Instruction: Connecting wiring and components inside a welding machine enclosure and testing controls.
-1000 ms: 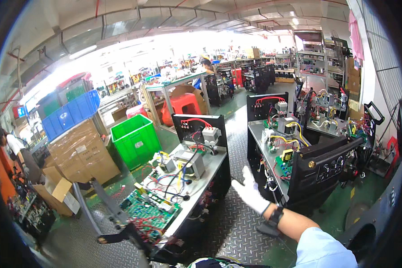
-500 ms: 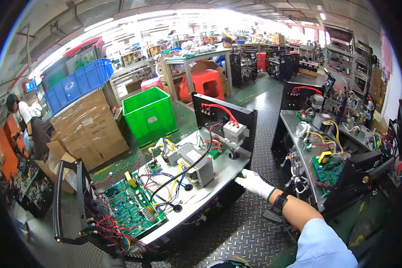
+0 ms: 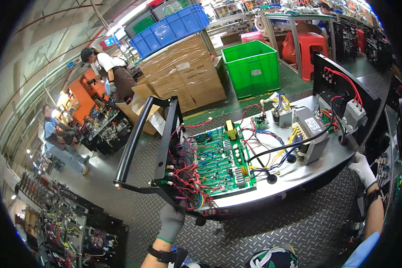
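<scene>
- An open machine [image 3: 259, 196] sits in the middle of the view, between the person's two hands, above a patterned metal floor [image 3: 277, 228]; what bears it from below is hidden.
- The left hand [image 3: 171, 221], in a grey glove, is at the lower corner of the machine's black front panel [image 3: 165, 152]; its fingertips are hidden by the panel, so I cannot tell how tightly they close.
- The right hand [image 3: 363, 170], in a white glove, is at the far right edge of the metal plate [image 3: 228, 198], near the black back panel [image 3: 339, 85]; its fingers are bent, but whether they pinch the edge I cannot tell.
- A black handle [image 3: 136, 143] sticks out from the front panel, on the left.
- On the plate, a green circuit board [image 3: 214, 163] lies nearest the front panel, with red wires bunched beside it.
- A grey metal block [image 3: 312, 138] stands farther right, a black cable [image 3: 295, 144] running past it.
- Beyond the machine are a green crate [image 3: 250, 71], a large cardboard box [image 3: 185, 78] with a blue crate [image 3: 169, 33] above it, and a red stool [image 3: 311, 47].
- Two other people are at the left, well apart from the machine.
</scene>
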The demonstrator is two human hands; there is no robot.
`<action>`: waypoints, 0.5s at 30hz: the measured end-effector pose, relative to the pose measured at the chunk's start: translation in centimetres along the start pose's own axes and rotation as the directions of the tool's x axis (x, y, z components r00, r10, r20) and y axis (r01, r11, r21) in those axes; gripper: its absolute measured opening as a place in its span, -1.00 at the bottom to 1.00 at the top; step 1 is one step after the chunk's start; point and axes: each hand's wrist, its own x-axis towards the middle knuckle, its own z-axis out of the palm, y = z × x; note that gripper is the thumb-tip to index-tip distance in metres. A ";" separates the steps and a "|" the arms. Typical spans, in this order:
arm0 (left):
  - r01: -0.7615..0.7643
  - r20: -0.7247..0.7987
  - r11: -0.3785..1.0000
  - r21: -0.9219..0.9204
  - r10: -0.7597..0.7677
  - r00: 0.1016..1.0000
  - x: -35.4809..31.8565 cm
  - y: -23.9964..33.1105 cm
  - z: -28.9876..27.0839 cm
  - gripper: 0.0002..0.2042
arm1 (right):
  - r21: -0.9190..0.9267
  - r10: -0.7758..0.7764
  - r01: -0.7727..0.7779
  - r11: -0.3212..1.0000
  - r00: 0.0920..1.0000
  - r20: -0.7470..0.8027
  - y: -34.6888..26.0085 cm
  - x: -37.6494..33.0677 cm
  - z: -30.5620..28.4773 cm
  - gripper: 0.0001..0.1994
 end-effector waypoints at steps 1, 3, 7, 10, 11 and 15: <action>-0.016 0.005 0.998 -0.060 0.016 1.000 0.3 -0.3 0.5 -0.66 | -0.106 0.035 -0.027 0.994 0.997 0.075 2.6 1.1 0.2 -0.45; -0.034 0.018 0.991 -0.129 0.036 0.999 1.1 -0.5 1.3 -0.68 | 0.068 0.092 -0.086 0.994 0.990 -0.103 11.0 3.6 -0.1 -0.51; 0.083 0.120 0.995 -0.060 -0.075 0.990 0.6 0.8 0.3 -0.64 | 0.586 0.147 0.024 0.810 0.959 -0.242 16.4 5.1 -0.6 -0.70; 0.016 0.017 0.995 -0.096 -0.015 1.000 0.1 0.2 0.6 -0.69 | 0.980 0.605 0.065 0.186 0.779 -0.166 12.0 4.9 2.5 -0.59; -0.041 -0.047 0.991 -0.130 0.035 0.998 0.6 -0.4 1.7 -0.72 | 0.917 -0.135 0.099 0.387 0.990 -0.050 15.2 3.6 1.3 -0.47; -0.057 -0.106 0.979 -0.197 0.037 0.994 0.4 -1.1 -0.4 -0.77 | 0.983 0.650 0.172 0.062 0.740 -0.171 10.3 -2.7 4.5 -0.47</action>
